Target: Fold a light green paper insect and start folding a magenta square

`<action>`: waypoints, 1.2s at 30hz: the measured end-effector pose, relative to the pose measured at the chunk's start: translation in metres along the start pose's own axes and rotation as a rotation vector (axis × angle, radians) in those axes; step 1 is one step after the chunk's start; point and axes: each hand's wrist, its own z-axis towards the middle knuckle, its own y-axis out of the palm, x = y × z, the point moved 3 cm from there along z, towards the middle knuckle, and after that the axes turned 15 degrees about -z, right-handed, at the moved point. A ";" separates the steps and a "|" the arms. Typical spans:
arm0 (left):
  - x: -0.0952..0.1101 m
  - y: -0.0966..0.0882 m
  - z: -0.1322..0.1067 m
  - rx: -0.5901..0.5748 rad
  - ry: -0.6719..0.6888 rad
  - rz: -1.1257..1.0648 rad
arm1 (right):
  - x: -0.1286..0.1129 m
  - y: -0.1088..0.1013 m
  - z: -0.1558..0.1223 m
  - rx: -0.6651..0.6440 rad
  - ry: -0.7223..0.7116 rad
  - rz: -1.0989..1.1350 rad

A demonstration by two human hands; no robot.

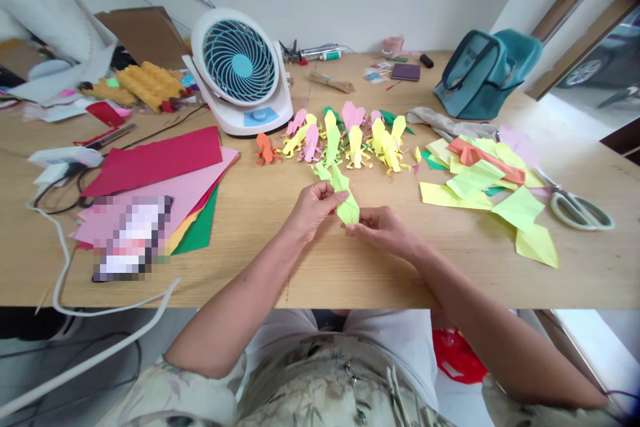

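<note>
A light green folded paper figure (347,203) is held between my two hands over the middle of the table. My left hand (316,209) pinches its left side, thumb on top. At its lower right end, my right hand (383,230) grips the edge between thumb and fingers. Just beyond stand several finished-looking origami figures in yellow, pink, green and orange, among them an orange one (266,149), a pink one (311,143) and a yellow one (355,147). The held figure's far tip overlaps a green figure (332,143) in view.
A white fan (240,67) stands behind the figures. Coloured paper sheets (200,180) lie left beside a pixelated object (133,240). To the right are paper scraps (475,179), scissors (580,208), a grey cloth (445,125) and a teal bag (480,80).
</note>
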 end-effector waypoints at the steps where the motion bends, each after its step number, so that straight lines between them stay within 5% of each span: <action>1: 0.000 0.000 0.000 0.002 -0.001 -0.004 | 0.002 0.002 0.001 -0.004 0.010 -0.007; 9: 0.000 0.003 -0.002 -0.077 -0.014 -0.061 | 0.007 0.010 0.004 0.032 0.056 -0.008; 16: 0.007 0.001 -0.001 -0.099 0.024 0.037 | 0.002 0.001 -0.007 -0.153 -0.019 0.008; 22: -0.001 0.008 -0.005 -0.205 0.070 0.322 | -0.006 -0.035 -0.007 0.251 0.003 0.179; 33: -0.020 0.013 -0.010 -0.308 0.094 0.397 | 0.000 -0.017 0.004 0.271 0.078 0.425; 36: -0.022 0.013 -0.011 -0.299 0.009 0.385 | 0.001 -0.017 0.004 0.292 0.080 0.459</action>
